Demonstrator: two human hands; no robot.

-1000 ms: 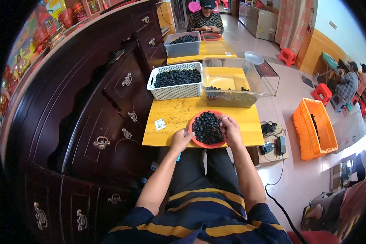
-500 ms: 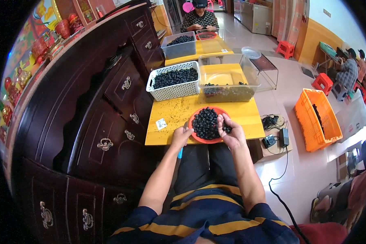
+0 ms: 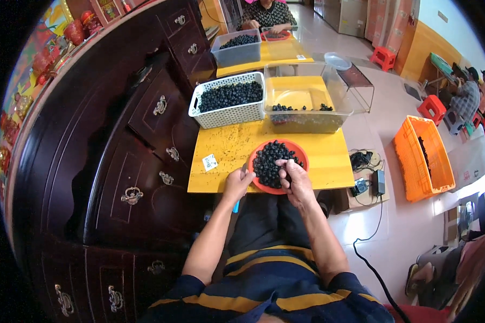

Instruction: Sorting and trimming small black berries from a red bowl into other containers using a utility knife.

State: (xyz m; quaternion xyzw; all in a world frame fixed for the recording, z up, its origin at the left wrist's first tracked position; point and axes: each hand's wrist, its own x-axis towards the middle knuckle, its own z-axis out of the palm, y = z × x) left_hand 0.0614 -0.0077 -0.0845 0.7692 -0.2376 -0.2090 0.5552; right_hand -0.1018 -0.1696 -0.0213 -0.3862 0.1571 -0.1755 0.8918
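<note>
An orange-red bowl [image 3: 260,187] full of dark round berries [image 3: 272,159] sits near the front edge of the yellow table [image 3: 221,185]. My left hand [image 3: 237,184] is closed at the bowl's left side around a slim tool [image 3: 236,206]. Its blue handle pokes out below the fist and a narrow, blade-like tip shows above. Over the right part of the bowl, my right hand [image 3: 296,183] has its fingers curled and pinched together among the berries. What lies between those fingertips is too small to make out.
Behind the bowl stand a white perforated basket [image 3: 226,117] of berries and a clear plastic bin [image 3: 307,124] with some berries. A dark wooden cabinet [image 3: 113,161] borders the left. Right are an orange crate [image 3: 423,177] and a black cable [image 3: 372,264]. A person [image 3: 267,19] works across.
My right hand has turned from palm-up with berries showing at its fingers to curled over the bowl, slightly left. My left hand keeps its grip. The view has shifted slightly.
</note>
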